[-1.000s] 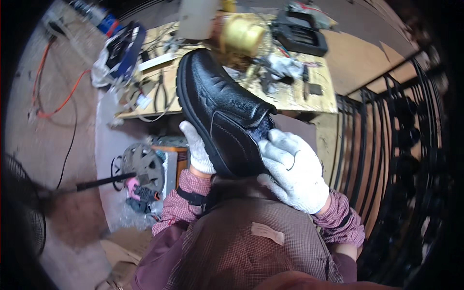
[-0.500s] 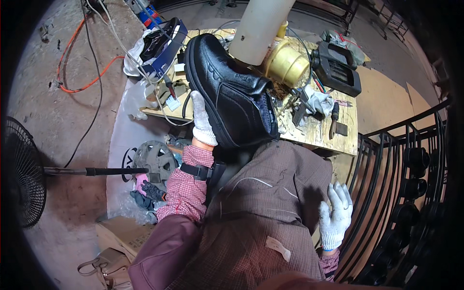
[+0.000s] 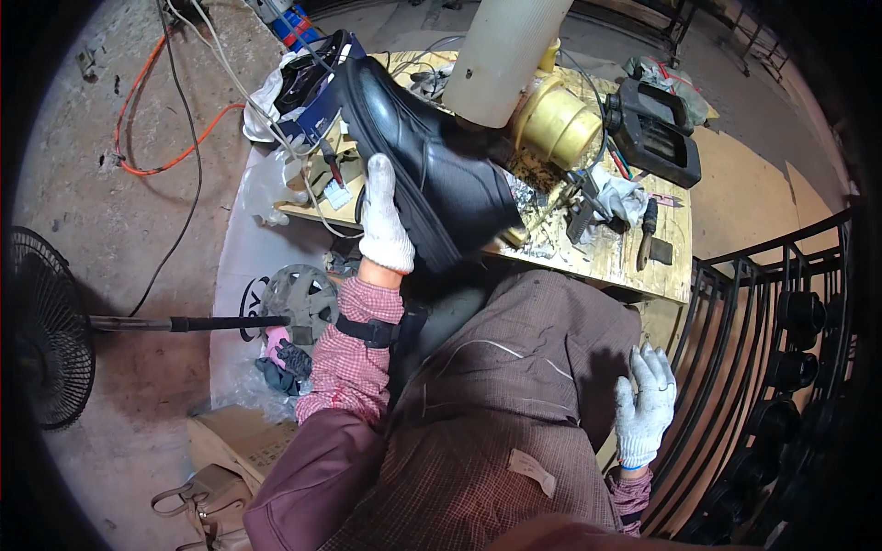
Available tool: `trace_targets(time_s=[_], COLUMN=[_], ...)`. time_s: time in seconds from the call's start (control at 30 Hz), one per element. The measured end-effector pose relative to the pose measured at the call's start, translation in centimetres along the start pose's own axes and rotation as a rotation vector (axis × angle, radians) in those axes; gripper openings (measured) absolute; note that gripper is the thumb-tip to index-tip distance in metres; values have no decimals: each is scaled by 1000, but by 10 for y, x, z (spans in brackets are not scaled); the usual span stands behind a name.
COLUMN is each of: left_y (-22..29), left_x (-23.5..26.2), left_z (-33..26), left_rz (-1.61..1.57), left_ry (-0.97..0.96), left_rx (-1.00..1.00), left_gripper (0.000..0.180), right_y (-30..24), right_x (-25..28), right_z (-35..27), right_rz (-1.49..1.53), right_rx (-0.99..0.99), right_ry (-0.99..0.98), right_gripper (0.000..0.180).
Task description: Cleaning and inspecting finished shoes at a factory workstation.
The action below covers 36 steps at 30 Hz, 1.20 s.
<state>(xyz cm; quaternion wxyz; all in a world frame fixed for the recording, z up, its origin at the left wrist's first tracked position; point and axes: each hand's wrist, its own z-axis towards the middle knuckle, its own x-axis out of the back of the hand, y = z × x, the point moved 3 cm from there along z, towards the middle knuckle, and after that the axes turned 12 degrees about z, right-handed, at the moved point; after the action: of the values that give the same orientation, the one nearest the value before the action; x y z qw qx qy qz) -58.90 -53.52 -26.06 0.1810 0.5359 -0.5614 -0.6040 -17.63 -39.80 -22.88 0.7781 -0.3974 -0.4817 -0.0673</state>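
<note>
A black leather slip-on shoe [image 3: 424, 156] is held up over the near edge of the work table, toe pointing far left. My left hand [image 3: 386, 216], in a white knit glove, grips it by the sole with the thumb laid along the sole's edge; its other fingers are hidden beneath the shoe. Just past the shoe's top, a pale upright cylinder [image 3: 503, 64] and a yellow round fitting [image 3: 559, 124] stand close by. My right hand [image 3: 645, 404], also gloved in white, hovers beside my lap at the right with its fingers apart and nothing in it.
On the wooden table [image 3: 602, 266] lie a dark-handled tool [image 3: 649, 230], white cloth [image 3: 620, 197] and a black plastic casing [image 3: 652, 138]. A black metal rack [image 3: 735, 275] rises at the right. To the left are a floor fan [image 3: 50, 331] and an orange cable [image 3: 138, 170].
The shoe has rolled in my left hand, so its opening has turned away and more of the sole's side faces me. My right hand has barely moved.
</note>
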Motion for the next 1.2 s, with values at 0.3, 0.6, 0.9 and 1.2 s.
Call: trace_targets(time_s=[0.3,0.6,0.9,1.2], left_y=[47,30,1,21], left_x=[-61,-52,-21,6], left_z=[13,-5,-62,-35], left_rz=[409,210,516,110], left_ry=[284,197,213,149], left_rx=[-398,-297,-334,-255], left_gripper=[111,111,107,93], right_y=[-10,-77,-168,-26], right_x=[-4,-21,-75,-50], right_z=[16,84,132,25], right_rz=[18,86,65,228], right_rx=[113,477,926,188], right_ry=[-17,-20,-130,-674], right_gripper=[39,50,25,13])
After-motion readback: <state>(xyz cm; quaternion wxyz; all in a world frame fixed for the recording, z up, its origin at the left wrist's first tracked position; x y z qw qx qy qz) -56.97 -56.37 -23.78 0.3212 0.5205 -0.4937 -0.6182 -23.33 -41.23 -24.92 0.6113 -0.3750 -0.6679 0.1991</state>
